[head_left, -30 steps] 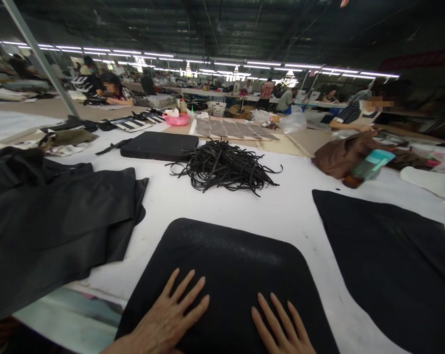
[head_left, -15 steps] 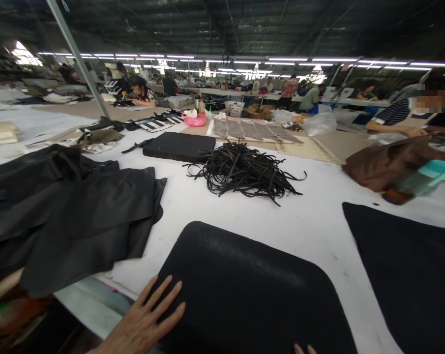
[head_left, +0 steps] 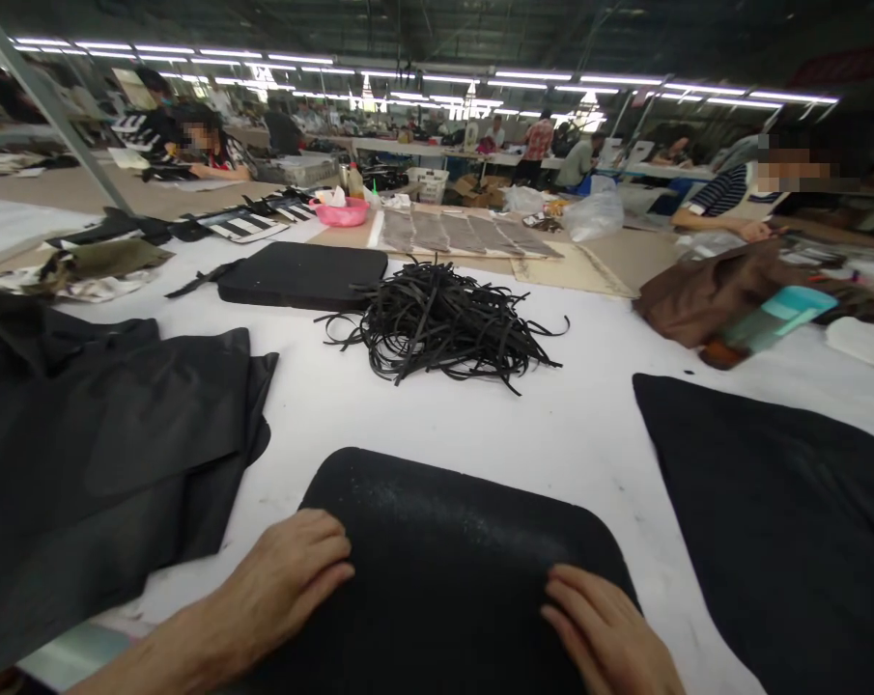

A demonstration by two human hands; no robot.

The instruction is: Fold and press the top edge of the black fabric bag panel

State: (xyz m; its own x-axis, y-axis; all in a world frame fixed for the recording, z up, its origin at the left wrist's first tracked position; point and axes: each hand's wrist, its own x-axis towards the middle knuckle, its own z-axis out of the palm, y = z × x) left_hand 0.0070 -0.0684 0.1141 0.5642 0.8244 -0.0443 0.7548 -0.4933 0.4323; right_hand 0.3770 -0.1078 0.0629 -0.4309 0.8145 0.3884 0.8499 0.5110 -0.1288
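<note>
A black, round-cornered padded sheet (head_left: 451, 589) lies before me at the near edge, with pale dusty smudges along its far part. My left hand (head_left: 288, 569) is on its left edge, fingers bent and close together. On the sheet's right side rests my right hand (head_left: 606, 618), with its fingers held together and curled on the surface. What is under the fingertips is hidden. Beyond the sheet sits a tangled heap of thin black strips (head_left: 451, 323). Behind that heap, to the left, is a thick black padded block (head_left: 298, 273).
Black cloth pieces (head_left: 110, 434) are piled at left. Another large black sheet (head_left: 762, 492) lies at right, below a teal-lidded bottle (head_left: 776, 323) and brown fabric (head_left: 704, 294). A pink basin (head_left: 342, 212) stands farther back. A co-worker in a striped sleeve (head_left: 722, 193) sits at right.
My right hand has come up onto the sheet's right side. My left hand's spread fingers have drawn together and bent. The sheet appears lower and farther left as the view shifts.
</note>
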